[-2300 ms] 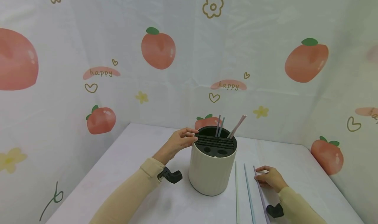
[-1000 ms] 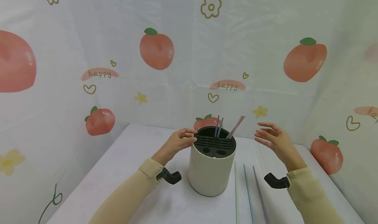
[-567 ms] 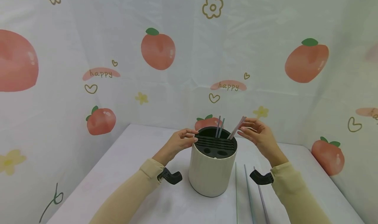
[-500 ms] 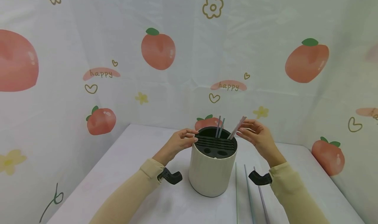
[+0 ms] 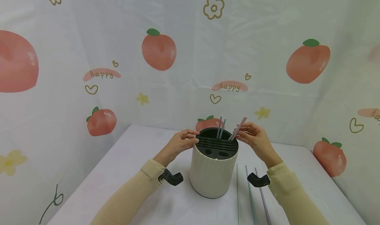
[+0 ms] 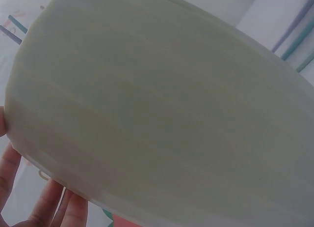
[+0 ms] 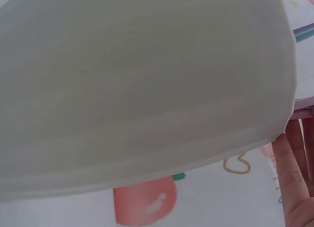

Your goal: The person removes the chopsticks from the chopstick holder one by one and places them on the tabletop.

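A cream cylindrical knife holder (image 5: 211, 177) with a black slotted top (image 5: 216, 144) stands upright on the white table. My left hand (image 5: 179, 144) touches its left rim, fingers spread and fairly straight; the left wrist view shows fingers along its outside. At the opposite side, my right hand (image 5: 255, 139) has a finger against the rim and other fingers behind the pink straw-like sticks (image 5: 239, 127), which lean right out of the holder. Whether those fingers touch the sticks is unclear. Thin purple and blue sticks (image 5: 223, 126) rise from the rear opening.
Right of the holder, a green stick (image 5: 237, 195), a blue stick (image 5: 251, 198) and a purple stick (image 5: 263, 198) lie lengthwise on the table (image 5: 166, 198). A fruit-printed white cloth (image 5: 184, 96) hangs behind and at the sides.
My right hand has risen from the purple stick on the table and moved left to the holder's rim beside the pink sticks. My left hand and the holder have stayed put.
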The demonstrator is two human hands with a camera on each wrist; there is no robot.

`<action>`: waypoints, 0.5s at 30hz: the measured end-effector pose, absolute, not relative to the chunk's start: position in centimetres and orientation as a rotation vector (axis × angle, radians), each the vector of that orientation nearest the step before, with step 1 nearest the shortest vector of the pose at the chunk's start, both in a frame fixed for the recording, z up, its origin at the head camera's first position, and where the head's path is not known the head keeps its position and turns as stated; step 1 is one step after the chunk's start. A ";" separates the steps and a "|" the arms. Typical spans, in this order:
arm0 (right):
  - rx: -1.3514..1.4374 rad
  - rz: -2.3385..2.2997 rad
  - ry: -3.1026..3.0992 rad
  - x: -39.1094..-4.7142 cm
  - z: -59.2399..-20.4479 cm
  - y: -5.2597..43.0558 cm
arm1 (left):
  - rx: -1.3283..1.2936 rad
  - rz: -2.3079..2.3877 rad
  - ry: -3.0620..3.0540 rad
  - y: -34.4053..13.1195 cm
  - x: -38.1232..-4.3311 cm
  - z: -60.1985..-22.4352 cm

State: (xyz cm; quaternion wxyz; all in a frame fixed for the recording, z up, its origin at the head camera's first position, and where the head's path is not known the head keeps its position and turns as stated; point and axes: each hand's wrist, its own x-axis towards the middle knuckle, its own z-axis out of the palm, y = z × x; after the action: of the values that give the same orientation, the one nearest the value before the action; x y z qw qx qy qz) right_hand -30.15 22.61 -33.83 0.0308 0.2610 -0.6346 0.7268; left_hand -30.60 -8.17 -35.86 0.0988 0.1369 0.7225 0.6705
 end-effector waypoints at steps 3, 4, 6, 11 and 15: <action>0.827 2.213 -1.931 -30.1 -33.5 22.5 | 0.411 1.980 2.137 -8.2 -30.5 -35.8; 0.832 2.201 -1.922 -30.1 -33.2 22.5 | 0.414 1.978 2.137 -8.2 -30.5 -35.8; 0.837 2.193 -1.884 -30.1 -32.4 22.6 | 0.419 1.980 2.135 -8.2 -30.5 -35.8; 0.889 2.202 -1.688 -29.3 -28.8 23.0 | 0.420 1.985 2.130 -8.2 -30.5 -35.8; 1.008 2.300 -1.373 -28.3 -25.0 24.1 | 0.418 1.992 2.118 -8.2 -30.5 -35.8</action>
State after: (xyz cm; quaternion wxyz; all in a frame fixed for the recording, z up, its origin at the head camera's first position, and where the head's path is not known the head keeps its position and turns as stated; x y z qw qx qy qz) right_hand -28.32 24.10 -25.00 0.1393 0.3486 -0.4752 0.7958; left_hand -30.54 -8.16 -35.80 0.1019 0.1414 0.7174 0.6745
